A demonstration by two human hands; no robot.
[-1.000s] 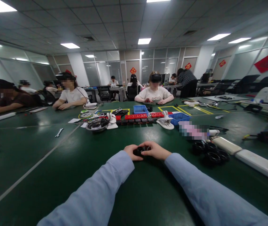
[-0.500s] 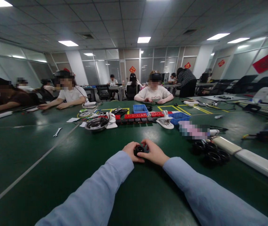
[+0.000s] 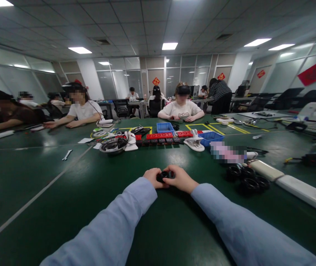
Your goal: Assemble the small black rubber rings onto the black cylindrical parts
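Note:
Between my hands is a small round black part [image 3: 162, 176] with a hollow-looking middle; its exact kind is too small to tell. My left hand [image 3: 152, 177] wraps round its left side. The fingers and thumb of my right hand [image 3: 180, 179] close on its right side. Both hands are low over the green table [image 3: 171, 229], and the underside of the part is hidden by my fingers. To the right of my hands lies a cluster of several black ring-shaped parts [image 3: 250, 183].
Ahead stand red and black socket-like blocks [image 3: 160, 136], a white clamp [image 3: 194, 142], blue bins [image 3: 211, 137] and coiled cables [image 3: 114, 145]. A wrench [image 3: 67, 155] lies left. A long white casing [image 3: 307, 194] runs along the right. Co-workers sit across and to the left.
My right-hand fingers have closed in over the black part, and the part appears slightly turned or tilted. Both hands stay in nearly the same place.

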